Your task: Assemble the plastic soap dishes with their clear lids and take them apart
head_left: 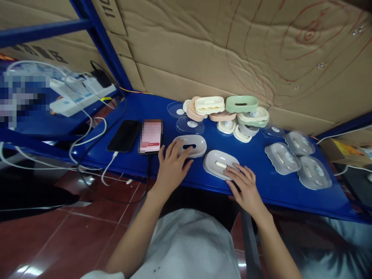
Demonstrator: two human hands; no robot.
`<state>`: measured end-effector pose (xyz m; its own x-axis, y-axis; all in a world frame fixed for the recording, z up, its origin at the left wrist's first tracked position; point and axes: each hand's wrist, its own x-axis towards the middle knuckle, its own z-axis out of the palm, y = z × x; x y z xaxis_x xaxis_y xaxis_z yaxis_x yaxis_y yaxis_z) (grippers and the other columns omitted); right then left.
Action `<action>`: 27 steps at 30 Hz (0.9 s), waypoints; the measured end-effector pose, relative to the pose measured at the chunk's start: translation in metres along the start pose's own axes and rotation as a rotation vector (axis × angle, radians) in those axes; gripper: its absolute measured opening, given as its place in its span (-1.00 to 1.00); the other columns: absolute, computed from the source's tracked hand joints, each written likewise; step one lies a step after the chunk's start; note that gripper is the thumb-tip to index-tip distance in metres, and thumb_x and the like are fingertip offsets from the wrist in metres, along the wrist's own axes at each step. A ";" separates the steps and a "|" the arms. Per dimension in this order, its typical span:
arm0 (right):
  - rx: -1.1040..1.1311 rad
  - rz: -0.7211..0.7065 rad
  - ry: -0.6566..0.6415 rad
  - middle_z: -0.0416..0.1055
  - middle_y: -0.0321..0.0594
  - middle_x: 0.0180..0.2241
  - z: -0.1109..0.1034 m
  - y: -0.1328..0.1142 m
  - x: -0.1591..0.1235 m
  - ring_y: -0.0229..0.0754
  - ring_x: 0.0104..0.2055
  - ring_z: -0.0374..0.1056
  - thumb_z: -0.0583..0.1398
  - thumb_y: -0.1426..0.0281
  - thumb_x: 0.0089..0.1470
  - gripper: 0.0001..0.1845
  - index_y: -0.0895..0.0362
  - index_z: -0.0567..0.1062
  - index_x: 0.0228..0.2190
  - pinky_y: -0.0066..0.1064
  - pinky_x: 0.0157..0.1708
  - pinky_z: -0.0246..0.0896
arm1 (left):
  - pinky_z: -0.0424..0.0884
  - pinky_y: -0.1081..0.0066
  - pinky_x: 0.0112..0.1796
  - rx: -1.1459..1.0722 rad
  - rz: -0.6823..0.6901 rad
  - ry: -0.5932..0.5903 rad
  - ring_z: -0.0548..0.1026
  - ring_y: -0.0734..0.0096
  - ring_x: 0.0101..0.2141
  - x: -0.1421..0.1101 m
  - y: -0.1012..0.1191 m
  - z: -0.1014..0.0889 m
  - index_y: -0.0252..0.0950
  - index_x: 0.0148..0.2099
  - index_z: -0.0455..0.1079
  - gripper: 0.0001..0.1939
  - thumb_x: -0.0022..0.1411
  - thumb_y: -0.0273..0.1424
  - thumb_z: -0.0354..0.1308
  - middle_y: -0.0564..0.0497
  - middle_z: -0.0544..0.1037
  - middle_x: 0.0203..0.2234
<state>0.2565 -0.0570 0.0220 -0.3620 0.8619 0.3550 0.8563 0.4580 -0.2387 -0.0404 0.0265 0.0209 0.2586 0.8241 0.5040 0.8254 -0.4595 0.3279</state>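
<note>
A grey oval soap-dish piece with a dark slot in its middle lies on the blue table. My left hand rests over its left side, fingers spread and touching it. Just right of it sits a second grey oval dish, shallow, with a small white bar in its centre. My right hand touches this dish's right end with fingers stretched out, not wrapped round it. Whether my right fingertips press on the white bar is hard to see.
Behind are stacked cream, green and pink dish pieces, with clear lids beside them. Several lidded grey dishes stand at right. Two phones lie at left, near cables and a power strip. Cardboard backs the table.
</note>
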 end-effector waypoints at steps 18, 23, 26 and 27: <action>-0.040 -0.131 -0.143 0.12 0.04 0.49 0.047 0.011 0.162 0.08 0.52 0.05 -0.02 0.38 0.44 -0.36 0.16 0.14 0.47 0.10 0.44 0.01 | 0.47 0.05 0.23 -0.344 -0.085 0.283 0.54 0.13 0.17 -0.008 -0.020 -0.001 -0.19 0.21 0.46 -0.73 0.53 -0.34 0.15 -0.14 0.58 0.10; -0.087 -0.109 -0.124 0.36 0.16 0.28 0.057 0.012 0.163 0.23 0.41 0.17 0.09 0.27 0.43 -0.37 0.19 0.25 0.42 0.23 0.43 -0.07 | 0.47 0.09 0.20 -0.382 -0.034 0.256 0.56 0.16 0.13 -0.010 -0.020 -0.005 -0.20 0.18 0.47 -0.75 0.51 -0.36 0.19 -0.12 0.60 0.07; -0.098 -0.120 -0.071 0.37 0.20 0.24 0.049 0.023 0.153 0.30 0.42 0.14 0.16 0.33 0.37 -0.43 0.20 0.38 0.34 0.27 0.39 0.00 | 0.48 0.10 0.12 -0.377 0.072 0.147 0.58 0.16 0.07 -0.012 -0.019 -0.008 -0.18 0.14 0.49 -0.77 0.49 -0.35 0.22 -0.08 0.63 0.03; -0.082 -0.125 -0.063 0.36 0.20 0.26 0.047 0.026 0.152 0.30 0.44 0.12 0.15 0.37 0.36 -0.45 0.21 0.40 0.31 0.26 0.38 0.03 | 0.48 0.10 0.10 -0.363 0.107 0.110 0.58 0.15 0.06 -0.012 -0.018 -0.009 -0.18 0.13 0.49 -0.78 0.48 -0.35 0.22 -0.08 0.63 0.03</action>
<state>0.2069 0.0965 0.0276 -0.4877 0.8124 0.3196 0.8293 0.5455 -0.1212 -0.0629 0.0219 0.0155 0.2622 0.7340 0.6265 0.5604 -0.6443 0.5204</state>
